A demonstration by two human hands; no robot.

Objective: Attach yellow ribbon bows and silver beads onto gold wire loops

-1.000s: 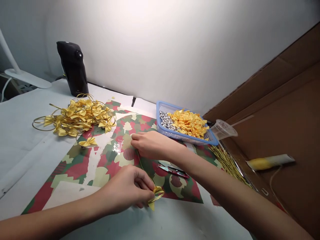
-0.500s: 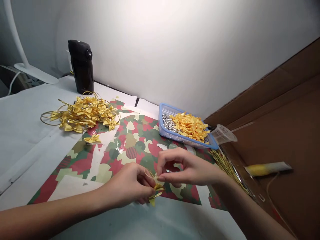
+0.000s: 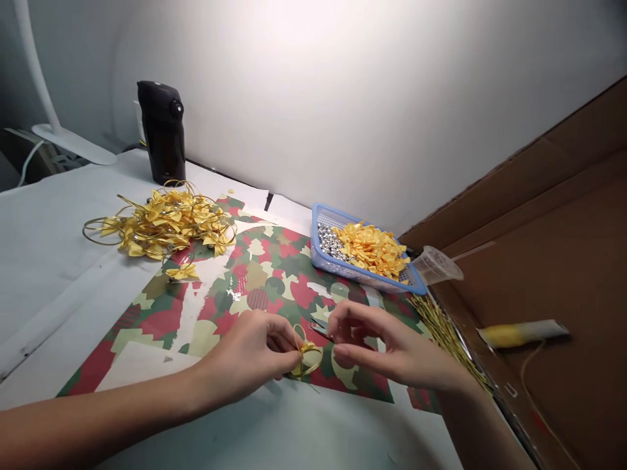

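My left hand (image 3: 259, 356) pinches a yellow ribbon bow (image 3: 307, 347) with thin gold wire loops between thumb and fingers, low over the front of the patterned sheet. Just right of it, my right hand (image 3: 379, 339) is curled around a small dark metal tool (image 3: 321, 331). Two slim points of this tool stick out apart toward the bow; its handle is hidden in the palm, so I cannot tell scissors from tweezers. The points do not touch the bow.
Yellow bows on gold wire loops (image 3: 166, 225) lie heaped at left, near a black bottle (image 3: 164, 140) and white lamp base (image 3: 73, 142). A blue basket (image 3: 318, 258) holds silver bells or beads and yellow bows. Gold wires (image 3: 443, 333), a clear cup (image 3: 435, 266) and a glue-gun-like tool (image 3: 522, 333) are at right.
My right hand has drawn back to the right from the bow, and the two points of the metal tool now show. My left hand still grips the bow, its loops turned slightly.
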